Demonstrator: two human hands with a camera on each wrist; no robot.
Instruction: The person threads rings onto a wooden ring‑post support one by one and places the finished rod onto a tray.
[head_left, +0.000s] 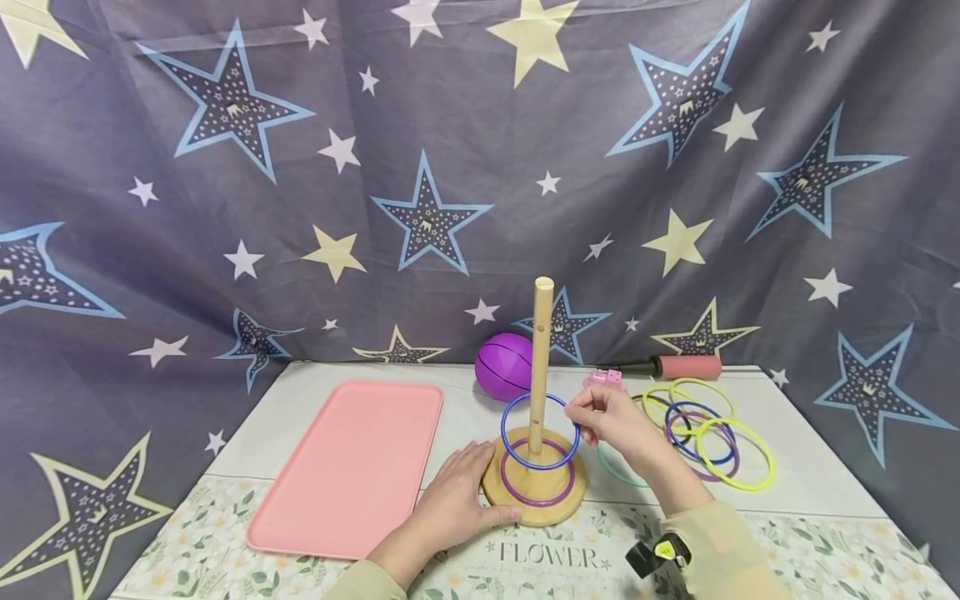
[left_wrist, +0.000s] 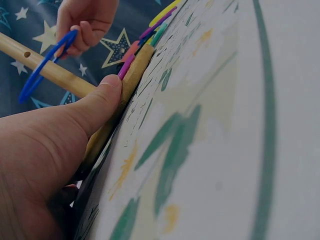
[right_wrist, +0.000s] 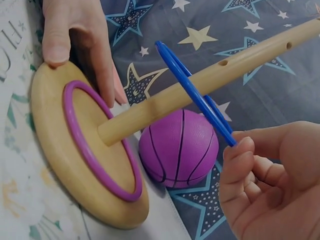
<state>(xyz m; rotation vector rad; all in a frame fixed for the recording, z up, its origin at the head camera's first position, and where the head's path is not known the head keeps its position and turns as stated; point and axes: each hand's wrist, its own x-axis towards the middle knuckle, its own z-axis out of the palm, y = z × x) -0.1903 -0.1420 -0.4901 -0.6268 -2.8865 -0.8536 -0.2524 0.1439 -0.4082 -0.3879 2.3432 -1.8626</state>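
Note:
A wooden peg stand has an upright pole [head_left: 542, 358] on a round base [head_left: 551, 515]. Thumb and forefinger of my right hand [head_left: 618, 421] pinch the right side of a blue ring [right_wrist: 192, 95]. That ring encircles the lower part of the pole, raised above the base and tilted. Lower down, a purple ring [right_wrist: 75, 122] lies on the base around the pole's foot. My left hand [head_left: 457, 500] rests at the base's left edge, fingers extended, its thumb [left_wrist: 107, 92] touching the rim in the left wrist view.
Left of the stand lies a pink tray [head_left: 352, 467]. Behind the pole sits a purple ball [head_left: 501, 367]. To the right, several loose rings [head_left: 765, 467] overlap, with a pink-handled pump [head_left: 688, 367] and small pink pieces [head_left: 606, 377] farther back. A starred curtain [head_left: 420, 100] hangs behind the table.

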